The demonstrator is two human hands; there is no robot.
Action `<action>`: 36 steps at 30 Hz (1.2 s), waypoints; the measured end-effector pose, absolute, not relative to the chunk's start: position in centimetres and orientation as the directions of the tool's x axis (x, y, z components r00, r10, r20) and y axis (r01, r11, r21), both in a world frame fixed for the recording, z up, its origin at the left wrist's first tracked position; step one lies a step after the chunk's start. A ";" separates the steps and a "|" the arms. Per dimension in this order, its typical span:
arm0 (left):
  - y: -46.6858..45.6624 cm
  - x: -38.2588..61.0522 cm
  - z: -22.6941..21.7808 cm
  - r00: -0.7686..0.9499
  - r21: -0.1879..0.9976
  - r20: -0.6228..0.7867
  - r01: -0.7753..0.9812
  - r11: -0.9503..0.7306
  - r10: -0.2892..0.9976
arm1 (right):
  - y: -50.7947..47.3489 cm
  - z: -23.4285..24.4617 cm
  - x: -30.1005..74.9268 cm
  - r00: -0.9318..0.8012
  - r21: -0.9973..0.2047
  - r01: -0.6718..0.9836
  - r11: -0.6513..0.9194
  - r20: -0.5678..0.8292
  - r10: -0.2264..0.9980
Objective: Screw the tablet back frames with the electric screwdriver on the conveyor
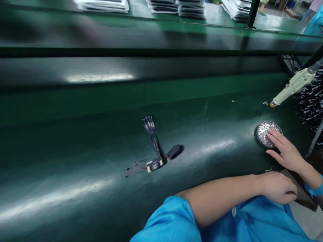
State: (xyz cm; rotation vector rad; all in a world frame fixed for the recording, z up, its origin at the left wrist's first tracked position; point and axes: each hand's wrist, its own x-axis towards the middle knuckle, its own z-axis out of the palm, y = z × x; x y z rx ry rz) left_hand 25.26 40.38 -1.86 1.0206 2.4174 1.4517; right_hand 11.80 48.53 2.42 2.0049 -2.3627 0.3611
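At the right, my right hand (286, 151) reaches over a round dish (257, 136) full of small shiny metal pieces, which look like screws (267, 132). Its fingertips touch the pieces, with the fingers stretched and the thumb apart. Just below it, my left hand (277, 188) is curled into a fist near the table's front edge; whatever it may hold is hidden. Away to the left, a small circuit board (155, 164) lies on the green table, wired to a black oval part (174, 152), a bundle of dark cables (152, 132) and thin loose leads (135, 169).
A pale electric screwdriver (292, 86) hangs tip down above the dish, near a few scattered tiny pieces (265, 103). Many dark, thin parts (313, 101) are heaped at the right edge. Stacks of flat white packs (191, 8) stand on the raised shelf behind.
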 end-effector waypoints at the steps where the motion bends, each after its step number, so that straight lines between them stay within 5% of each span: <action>1: 40.3 25.3 -1.7 -0.757 0.825 0.213 0.478 0.302 0.618 | 49.0 2.6 12.2 -0.170 -0.180 -0.974 0.141 0.158 -0.973; 6: 39.9 25.4 -1.1 -0.750 0.827 0.208 0.477 0.296 0.628 | 49.9 3.3 13.8 -0.143 -0.332 -0.940 0.078 0.175 -0.974; 10: 39.7 25.6 -1.1 -0.750 0.823 0.207 0.481 0.303 0.629 | 48.0 4.0 12.9 -0.487 -0.560 -0.779 0.281 0.259 -0.834; 13: 39.7 25.6 -1.3 -0.745 0.827 0.215 0.482 0.288 0.631 | 46.1 4.6 11.5 -0.648 -0.743 -0.530 0.408 0.045 -0.761; 17: 39.8 25.5 -1.6 -0.747 0.839 0.216 0.472 0.272 0.628 | 44.6 4.5 10.7 -0.599 -0.877 -0.189 0.442 -0.254 -0.760; 21: 40.0 25.5 -1.6 -0.746 0.840 0.216 0.470 0.270 0.630 | 44.0 3.7 10.4 -0.678 -0.932 0.054 0.359 -0.298 -0.672; 30: 39.8 25.3 -1.5 -0.730 0.841 0.204 0.472 0.265 0.653 | 43.9 4.3 11.2 -0.595 -0.922 0.224 0.316 -0.386 -0.705; 36: 40.1 25.4 -1.7 -0.748 0.824 0.232 0.491 0.282 0.622 | 43.2 3.0 11.1 -0.727 -0.951 0.280 0.128 -0.297 -0.619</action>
